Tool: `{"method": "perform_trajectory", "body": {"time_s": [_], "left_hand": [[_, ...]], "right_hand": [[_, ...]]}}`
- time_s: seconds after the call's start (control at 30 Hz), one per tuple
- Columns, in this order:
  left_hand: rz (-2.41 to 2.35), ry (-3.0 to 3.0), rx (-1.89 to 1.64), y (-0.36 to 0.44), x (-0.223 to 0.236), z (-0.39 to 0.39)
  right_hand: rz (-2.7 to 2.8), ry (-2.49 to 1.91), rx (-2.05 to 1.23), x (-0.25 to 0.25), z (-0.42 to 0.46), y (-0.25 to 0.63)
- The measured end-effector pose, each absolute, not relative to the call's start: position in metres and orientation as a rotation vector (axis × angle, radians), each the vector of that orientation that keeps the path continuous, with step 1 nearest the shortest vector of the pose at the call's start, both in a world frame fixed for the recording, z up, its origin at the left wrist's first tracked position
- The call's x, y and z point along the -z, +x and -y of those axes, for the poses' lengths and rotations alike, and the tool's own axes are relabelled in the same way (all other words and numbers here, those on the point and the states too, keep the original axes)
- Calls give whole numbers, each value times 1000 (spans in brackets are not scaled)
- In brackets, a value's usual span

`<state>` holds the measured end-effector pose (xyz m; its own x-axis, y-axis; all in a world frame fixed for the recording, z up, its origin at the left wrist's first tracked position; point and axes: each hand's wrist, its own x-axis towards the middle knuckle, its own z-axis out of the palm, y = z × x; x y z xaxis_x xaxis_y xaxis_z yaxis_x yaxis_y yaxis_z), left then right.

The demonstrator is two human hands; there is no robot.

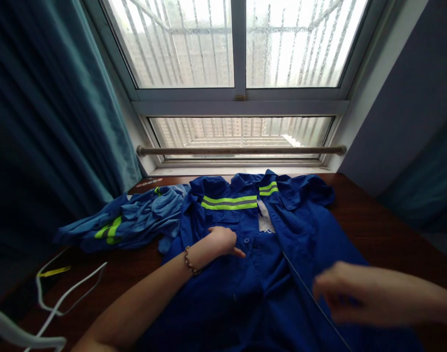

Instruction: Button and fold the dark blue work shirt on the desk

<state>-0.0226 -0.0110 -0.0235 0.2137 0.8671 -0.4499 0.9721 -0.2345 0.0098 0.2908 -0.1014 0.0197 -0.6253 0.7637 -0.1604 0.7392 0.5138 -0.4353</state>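
Note:
A dark blue work jacket (223,274) with yellow-green and grey reflective strips lies spread on the brown wooden table (351,215), its collar toward the window. Its front is partly parted near the chest, where a whitish patch (265,217) shows. My left hand (223,240) is over the chest beside a button (246,240); the thumb sticks out and the other fingers are bent down, partly hidden. Nothing shows in it. My right hand (344,291), smeared by motion, is above the jacket's right side, its fingers seemingly curled; whether it holds anything is unclear.
A lighter blue garment (146,212) with reflective strips lies crumpled at the left. White cable (77,283) with a yellow tie (55,272) loops at the lower left. Behind the table are a window with a wooden rail (241,151) and a blue curtain (73,98).

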Motion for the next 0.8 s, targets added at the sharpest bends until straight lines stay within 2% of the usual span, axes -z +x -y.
{"method": "perform_trajectory", "body": {"time_s": [0.03,0.07,0.17,0.3,0.5,0.8], "left_hand": [[-1680,2285,414,-20,20,-1],[-1658,2357,286,-15,20,-15],[-1625,2496,-151,7,33,-59],[-1647,2516,-378,31,67,-96],[-1679,2515,-495,25,102,-109],[-1678,2461,-560,22,109,-120]], "right_hand": [[2693,-1195,-864,-23,73,276],[2588,-1166,-828,-23,42,260],[2266,-1340,-515,-1,-51,212],[2142,-1561,-362,50,-131,169],[2145,-1602,-244,96,-159,162],[2064,-1723,-196,109,-158,165]]}}
